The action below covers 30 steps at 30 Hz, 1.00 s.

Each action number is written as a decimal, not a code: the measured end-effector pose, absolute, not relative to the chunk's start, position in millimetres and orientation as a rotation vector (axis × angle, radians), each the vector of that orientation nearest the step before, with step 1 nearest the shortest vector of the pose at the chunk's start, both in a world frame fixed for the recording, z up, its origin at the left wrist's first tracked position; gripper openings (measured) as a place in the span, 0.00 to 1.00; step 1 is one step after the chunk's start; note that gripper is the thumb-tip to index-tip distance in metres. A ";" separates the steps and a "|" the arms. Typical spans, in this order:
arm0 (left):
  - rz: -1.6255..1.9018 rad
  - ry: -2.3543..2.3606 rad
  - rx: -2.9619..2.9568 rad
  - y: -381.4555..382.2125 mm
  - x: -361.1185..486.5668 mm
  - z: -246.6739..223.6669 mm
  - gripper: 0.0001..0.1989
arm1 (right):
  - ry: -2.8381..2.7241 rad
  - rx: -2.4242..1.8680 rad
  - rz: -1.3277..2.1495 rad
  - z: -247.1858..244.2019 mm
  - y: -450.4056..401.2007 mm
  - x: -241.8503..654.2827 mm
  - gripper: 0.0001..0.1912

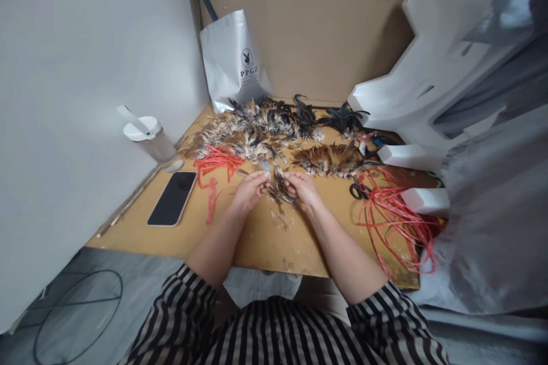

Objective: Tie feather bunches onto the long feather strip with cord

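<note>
My left hand (253, 188) pinches a small greyish feather (264, 166) between thumb and fingers over the middle of the table. Close beside it, my right hand (301, 187) is closed on a small bunch of dark brown feathers (279, 185), whose tips point up between the hands. Loose feathers and bits of fluff (280, 218) lie on the table just below the fingers. Beyond my hands is a large pile of mottled brown and black feathers (257, 125). A row of golden-brown feathers (327, 158) lies to the right of it.
Red plastic strips (219, 159) lie left of my hands, near a phone (173, 198) and a lidded cup (154, 140). On the right are black-handled scissors (358, 189) and tangled red strips (396, 217). A silver bag (233, 60) stands behind; white foam pieces (394, 91) border the right side.
</note>
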<state>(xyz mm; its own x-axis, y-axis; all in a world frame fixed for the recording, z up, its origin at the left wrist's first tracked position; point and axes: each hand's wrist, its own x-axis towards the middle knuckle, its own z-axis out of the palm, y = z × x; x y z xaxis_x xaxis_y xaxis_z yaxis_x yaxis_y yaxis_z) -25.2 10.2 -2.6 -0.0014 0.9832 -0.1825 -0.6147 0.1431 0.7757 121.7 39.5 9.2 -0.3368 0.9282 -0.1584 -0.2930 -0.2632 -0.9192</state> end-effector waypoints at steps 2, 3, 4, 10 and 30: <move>1.332 0.834 0.608 9.4 -20.4 -3.9 0.09 | -1.029 -0.913 1.741 7.6 37.4 118.5 0.12; 1.323 0.830 0.625 9.1 -18.5 -4.6 0.09 | -1.030 -0.916 1.733 6.4 36.5 116.8 0.12; 1.320 0.829 0.637 8.8 -16.9 -5.2 0.09 | -1.035 -0.923 1.715 5.2 35.6 115.1 0.12; 1.327 0.860 0.637 8.8 -15.1 -6.7 0.09 | -1.103 -0.995 1.604 4.5 31.6 109.5 0.13; 1.311 0.822 0.682 9.2 -16.2 -7.3 0.09 | -1.160 -0.995 1.688 7.3 31.7 115.0 0.14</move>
